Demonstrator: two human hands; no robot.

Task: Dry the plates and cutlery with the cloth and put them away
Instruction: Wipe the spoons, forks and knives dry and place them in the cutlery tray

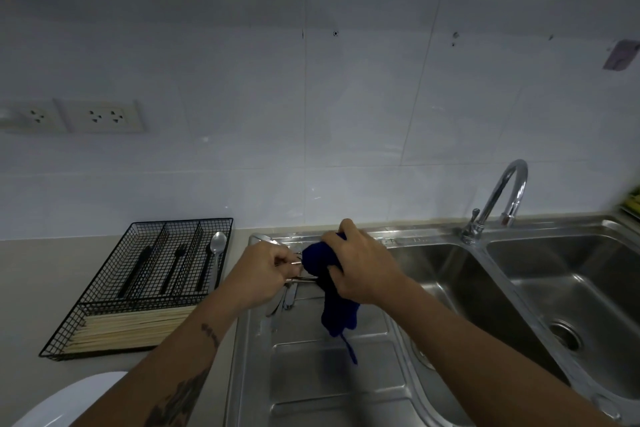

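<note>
Cutlery (pixel 294 279) mid-drying above draining board: left hand (pixel 263 276) pinches handles, right hand (pixel 360 267) clenches blue cloth (pixel 329 288) around other ends. Next, probably: carry to wire tray (pixel 152 274) on counter (pixel 41 288).

Home kitchen: steel sink (pixel 519 291), tap (pixel 498 201), tiles (pixel 346 80).

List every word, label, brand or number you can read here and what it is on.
No readable text in this view.
Left forearm tattoo: small marks, too blurred to read.
Sink rim: faint marks behind the right hand, too small to read.
Sockets, tap, cutlery tray: no text seen.
</note>
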